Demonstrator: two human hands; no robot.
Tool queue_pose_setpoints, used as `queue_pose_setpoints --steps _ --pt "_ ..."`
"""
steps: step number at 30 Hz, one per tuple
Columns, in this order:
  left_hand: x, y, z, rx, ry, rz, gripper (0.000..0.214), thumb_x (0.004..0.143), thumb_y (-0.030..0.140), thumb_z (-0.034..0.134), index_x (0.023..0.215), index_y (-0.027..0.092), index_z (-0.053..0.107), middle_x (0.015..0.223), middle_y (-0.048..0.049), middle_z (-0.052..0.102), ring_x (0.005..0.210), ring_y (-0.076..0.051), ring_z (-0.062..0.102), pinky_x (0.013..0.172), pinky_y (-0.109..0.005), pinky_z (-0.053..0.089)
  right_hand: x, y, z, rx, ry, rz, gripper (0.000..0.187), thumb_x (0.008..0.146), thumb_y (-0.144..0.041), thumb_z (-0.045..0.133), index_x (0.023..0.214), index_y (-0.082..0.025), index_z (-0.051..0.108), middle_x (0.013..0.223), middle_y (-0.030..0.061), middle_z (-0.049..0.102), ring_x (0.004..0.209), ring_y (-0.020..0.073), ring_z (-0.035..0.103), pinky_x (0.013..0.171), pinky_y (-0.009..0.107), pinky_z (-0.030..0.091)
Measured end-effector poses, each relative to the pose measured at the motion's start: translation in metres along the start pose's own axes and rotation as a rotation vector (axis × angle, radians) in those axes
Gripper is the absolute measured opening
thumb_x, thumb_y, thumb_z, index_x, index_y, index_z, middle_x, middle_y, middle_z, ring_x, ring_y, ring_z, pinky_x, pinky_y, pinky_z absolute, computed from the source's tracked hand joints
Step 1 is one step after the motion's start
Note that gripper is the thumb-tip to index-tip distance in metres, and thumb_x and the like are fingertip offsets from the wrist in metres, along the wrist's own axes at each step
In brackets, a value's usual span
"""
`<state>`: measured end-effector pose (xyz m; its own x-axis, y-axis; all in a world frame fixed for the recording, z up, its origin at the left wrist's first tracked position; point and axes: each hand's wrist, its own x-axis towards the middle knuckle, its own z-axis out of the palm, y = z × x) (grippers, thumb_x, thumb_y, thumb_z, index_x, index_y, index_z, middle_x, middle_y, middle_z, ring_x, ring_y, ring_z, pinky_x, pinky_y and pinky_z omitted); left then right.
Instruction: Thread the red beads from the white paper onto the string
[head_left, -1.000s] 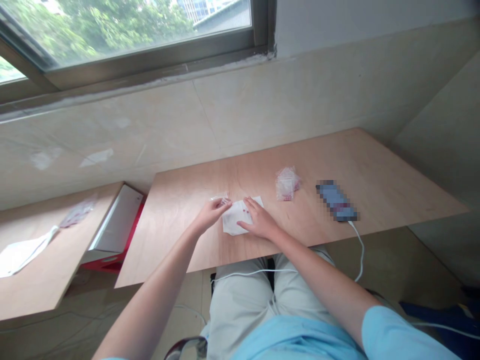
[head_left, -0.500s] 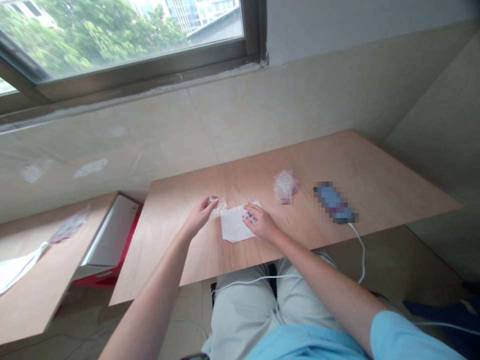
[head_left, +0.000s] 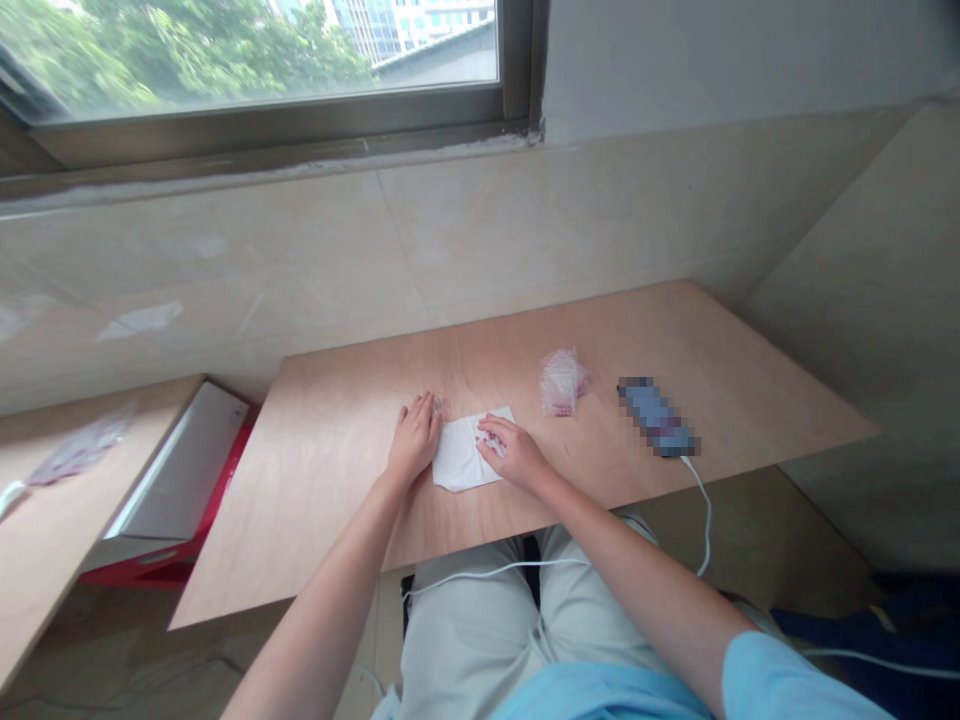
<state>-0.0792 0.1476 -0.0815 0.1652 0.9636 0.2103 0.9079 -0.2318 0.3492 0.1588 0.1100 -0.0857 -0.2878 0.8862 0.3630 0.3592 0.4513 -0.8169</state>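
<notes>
Resting the left hand (head_left: 414, 440) flat on the desk (head_left: 337, 490), grip apart, against the white sheet (head_left: 457, 466) lying mid-desk, and curling the right hand (head_left: 516, 456) over small red pieces (head_left: 488, 438) on it, grip closure impossible to tell.

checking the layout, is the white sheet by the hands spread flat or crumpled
Spread flat: the white sheet lies level on the table, the right hand resting on it.

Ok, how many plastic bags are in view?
3: one bag between the paper and the phone, a small bag at the left hand fingertips, a blurred bag on the side table. More may be hidden.
</notes>
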Motion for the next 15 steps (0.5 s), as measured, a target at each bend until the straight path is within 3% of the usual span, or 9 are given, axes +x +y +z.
queue_pose_setpoints --steps 3,9,12,15 --pt "-0.001 -0.001 0.000 0.010 0.003 0.028 0.056 0.104 0.039 0.025 0.151 0.012 0.038 0.155 -0.0184 0.042 0.148 -0.031 0.033 0.121 -0.055 0.018 -0.001 -0.002 0.001 -0.007 -0.006 0.006 0.034 0.090 -0.029 0.061 0.122 -0.019 0.066 0.129 0.0128 0.065 0.131 0.0248 0.055 0.111 0.041 0.044" --pt "-0.002 0.003 -0.001 0.065 -0.005 0.049 0.059 0.099 0.046 0.040 0.150 0.016 0.042 0.158 -0.0173 0.037 0.149 -0.034 0.028 0.121 -0.057 0.015 0.004 -0.004 -0.004 0.042 -0.013 0.023 0.031 0.093 -0.031 0.061 0.122 -0.023 0.066 0.130 0.0100 0.065 0.130 0.0238 0.056 0.113 0.039 0.042" --pt "-0.003 0.003 -0.001 0.091 0.055 0.031 0.056 0.099 0.044 0.042 0.147 0.016 0.045 0.157 -0.0178 0.039 0.148 -0.036 0.030 0.121 -0.059 0.015 0.018 0.008 -0.028 0.044 0.058 0.097 0.031 0.094 -0.034 0.058 0.121 -0.021 0.066 0.129 0.0107 0.065 0.124 0.0238 0.059 0.109 0.040 0.044" --pt "-0.003 0.001 -0.002 0.118 0.126 0.011 0.050 0.099 0.040 0.041 0.142 0.015 0.051 0.155 -0.0181 0.042 0.145 -0.035 0.034 0.120 -0.058 0.019 0.035 0.029 -0.069 -0.104 0.184 0.168 0.031 0.091 -0.029 0.056 0.120 -0.020 0.066 0.120 0.0108 0.068 0.116 0.0240 0.062 0.104 0.041 0.046"
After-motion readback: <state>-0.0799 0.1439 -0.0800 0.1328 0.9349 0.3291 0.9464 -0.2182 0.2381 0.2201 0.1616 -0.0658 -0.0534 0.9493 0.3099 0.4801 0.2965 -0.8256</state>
